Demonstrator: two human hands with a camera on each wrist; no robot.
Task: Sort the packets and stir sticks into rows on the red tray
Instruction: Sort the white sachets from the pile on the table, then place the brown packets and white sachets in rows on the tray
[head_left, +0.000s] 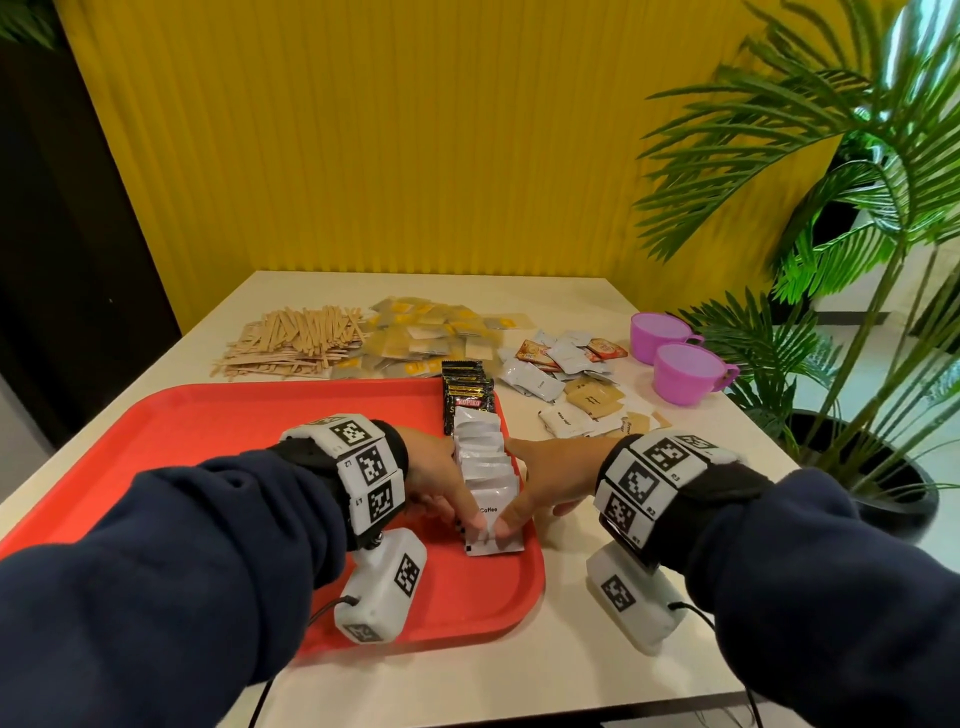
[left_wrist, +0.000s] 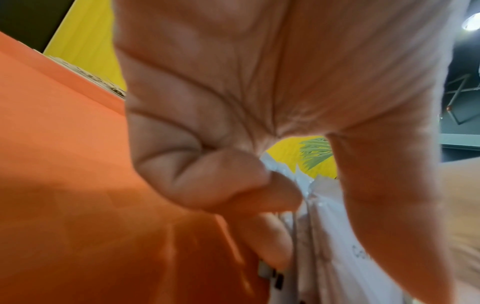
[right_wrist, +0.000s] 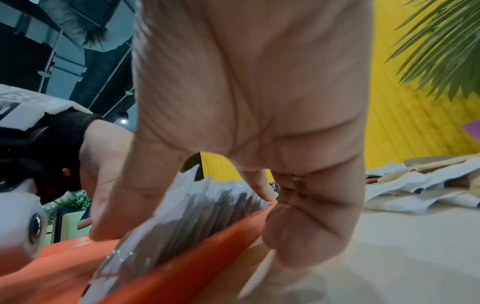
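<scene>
Your left hand (head_left: 439, 480) was pressed against the left side of the row of white coffee packets (head_left: 485, 470), fingers curled in against the packet edges and the thumb lying on the near packet marked "Coffee". Your right hand (head_left: 540, 480) flanked the same row from the right, index finger stretched along the packets, thumb meeting the left thumb on that near packet, the other fingers folded down over the tray's right rim onto the table (head_left: 597, 670). So you had the row squeezed between both hands, thumbs pinching its near end.

From the left wrist, your curled fingers (left_wrist: 221, 185) were touching the packets' (left_wrist: 324, 236) standing edges, with the red tray (left_wrist: 78, 164) beneath. From the right wrist, the packets (right_wrist: 182, 209) stood overlapped like tiles just inside the tray's rim (right_wrist: 197, 257), your thumb (right_wrist: 135, 195) on their far side.

That row ran near to far along the right edge of the red tray (head_left: 234, 441). At its far end, a stack of black coffee sachets (head_left: 465, 395) carried the line on to the tray's far right corner.

Beyond the tray, the stir sticks (head_left: 296, 340) lay heaped at the far left of the table, the tea bags (head_left: 431, 338) piled just right of them. More loose packets (head_left: 571, 384), white, brown and red, were scattered to the right of the tray, and two purple cups (head_left: 680, 364) sat further right, near a potted palm (head_left: 857, 234).
</scene>
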